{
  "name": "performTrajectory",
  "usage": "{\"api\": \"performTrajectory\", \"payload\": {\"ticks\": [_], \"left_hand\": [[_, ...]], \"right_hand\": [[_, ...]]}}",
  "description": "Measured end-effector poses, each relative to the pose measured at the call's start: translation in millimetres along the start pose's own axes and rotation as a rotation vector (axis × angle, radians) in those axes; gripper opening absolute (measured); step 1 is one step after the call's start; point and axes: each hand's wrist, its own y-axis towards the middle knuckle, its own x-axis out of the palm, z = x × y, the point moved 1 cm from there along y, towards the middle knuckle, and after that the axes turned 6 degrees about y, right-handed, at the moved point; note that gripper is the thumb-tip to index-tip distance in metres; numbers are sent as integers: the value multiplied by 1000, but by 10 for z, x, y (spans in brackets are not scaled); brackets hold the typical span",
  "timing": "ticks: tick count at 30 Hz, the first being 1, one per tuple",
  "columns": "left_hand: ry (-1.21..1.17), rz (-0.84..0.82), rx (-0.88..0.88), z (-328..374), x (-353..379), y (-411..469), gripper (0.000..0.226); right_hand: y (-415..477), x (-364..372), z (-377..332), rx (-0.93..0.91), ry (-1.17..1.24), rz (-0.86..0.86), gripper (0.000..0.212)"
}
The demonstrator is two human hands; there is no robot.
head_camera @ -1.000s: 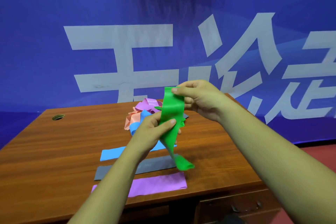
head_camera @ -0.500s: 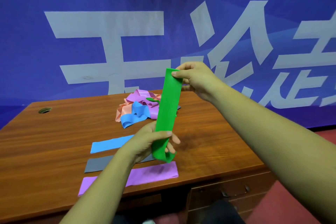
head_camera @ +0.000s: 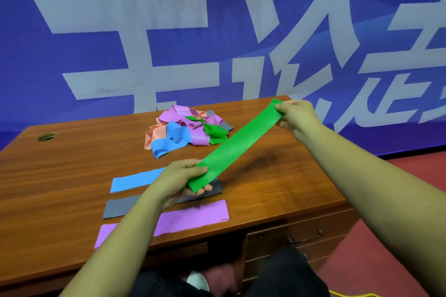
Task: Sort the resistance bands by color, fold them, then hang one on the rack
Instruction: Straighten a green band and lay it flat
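Green band (head_camera: 236, 149) held taut, evidently to flatten it: left hand (head_camera: 178, 181) pinches its seven-o'clock end, right hand (head_camera: 296, 116) pinches the one-o'clock end, fingers curled.

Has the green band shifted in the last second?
Yes. The green band has swung from near upright to a low slant; its top end, in the right hand, is farther right of the band pile.
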Motion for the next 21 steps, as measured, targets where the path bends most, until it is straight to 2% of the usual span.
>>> {"api": "performTrajectory", "payload": {"ticks": [6, 10, 13, 16, 21], "left_hand": [[143, 163, 28, -7, 105, 243, 17], [255, 249, 40, -22, 334, 459, 14], [473, 291, 88, -142, 495, 641, 16], [730, 284, 156, -257, 627, 702, 20], [865, 246, 240, -454, 800, 652, 24]], "right_hand": [[133, -579, 318, 103, -97, 54, 6], [255, -953, 434, 112, -148, 63, 9], [298, -1274, 553, 129, -264, 83, 9], [250, -1581, 745, 158, -363, 108, 17], [126, -1905, 1056, 42, -661, 122, 27]]}}
